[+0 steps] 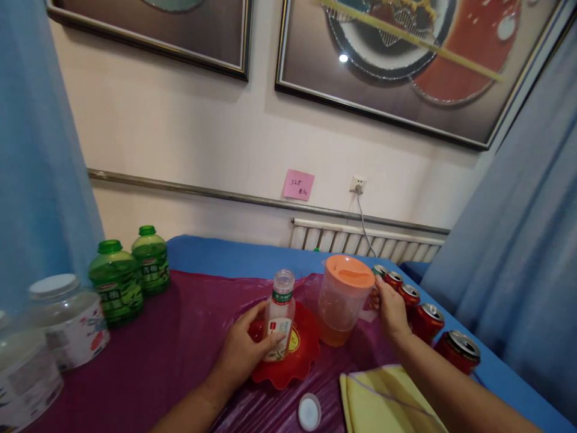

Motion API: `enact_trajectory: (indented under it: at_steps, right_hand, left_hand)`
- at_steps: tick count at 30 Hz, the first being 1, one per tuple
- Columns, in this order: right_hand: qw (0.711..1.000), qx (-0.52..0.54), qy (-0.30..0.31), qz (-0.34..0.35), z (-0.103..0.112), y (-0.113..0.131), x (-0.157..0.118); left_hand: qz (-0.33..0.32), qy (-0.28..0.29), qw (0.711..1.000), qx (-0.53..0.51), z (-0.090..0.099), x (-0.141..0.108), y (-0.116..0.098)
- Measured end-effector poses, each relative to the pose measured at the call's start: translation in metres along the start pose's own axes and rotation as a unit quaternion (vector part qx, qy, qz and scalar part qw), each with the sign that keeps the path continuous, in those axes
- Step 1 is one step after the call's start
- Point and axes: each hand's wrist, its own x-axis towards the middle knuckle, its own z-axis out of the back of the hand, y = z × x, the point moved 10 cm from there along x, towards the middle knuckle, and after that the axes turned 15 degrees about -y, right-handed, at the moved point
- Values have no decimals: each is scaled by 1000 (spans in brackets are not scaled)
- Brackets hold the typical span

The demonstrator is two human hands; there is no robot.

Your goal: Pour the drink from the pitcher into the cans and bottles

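My left hand [243, 343] is wrapped round a clear plastic bottle [280, 310] with a green and white label and no cap on its mouth. The bottle is upright, over a red scalloped plate [283, 376]; whether it touches the plate I cannot tell. My right hand [391, 308] grips the handle of a translucent pitcher [343, 307] with an orange lid. Some amber liquid lies low in the pitcher, which stands to the right of the bottle. A white bottle cap [309, 412] rests on the purple table cover [193, 337] in front of the plate.
Two green bottles [116, 288] and white-lidded jars [67, 319] line the left side. Several opened cans [426, 322] form a row at the right edge, beyond a folded yellow cloth [383, 400]. A radiator [333, 237] and a plugged socket [358, 184] are at the wall.
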Motion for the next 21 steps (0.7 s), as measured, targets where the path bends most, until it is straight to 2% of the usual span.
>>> enact_trajectory:
  at_steps: [3, 5, 7, 8, 9, 11, 13, 15, 16, 18, 21]
  right_hand:
    - [998, -39, 0, 50, 6, 11, -1]
    - [991, -32, -60, 111, 25, 27, -5]
    - [974, -7, -124, 188, 48, 45, -22]
    - [966, 1, -129, 226, 55, 53, -35]
    - [960, -2, -103, 260, 55, 59, -51]
    - [954, -41, 13, 296, 37, 58, -88]
    - [942, -92, 148, 285, 10, 42, -127]
    - [930, -111, 231, 265, -15, 26, -159]
    - [926, -118, 259, 248, -28, 18, -170]
    - [931, -136, 265, 209, -49, 8, -179]
    - [935, -146, 277, 166, -77, 6, -182]
  left_hand:
    - [6, -2, 1000, 11, 2, 1, 1]
    - [7, -2, 1000, 18, 2, 2, 1]
    - [0, -9, 1000, 23, 4, 4, 0]
    - [-5, -15, 1000, 24, 5, 4, -1]
    - [-9, -21, 999, 25, 5, 5, -1]
    - [-15, -31, 999, 33, 7, 7, 1]
    - [-23, -30, 998, 44, 6, 7, 6]
    - [-35, -17, 998, 41, 4, 7, 12]
    - [-42, -8, 998, 35, 2, 6, 15]
    - [-52, 16, 998, 27, -3, 4, 19]
    - [-56, 28, 998, 19, -8, -1, 18]
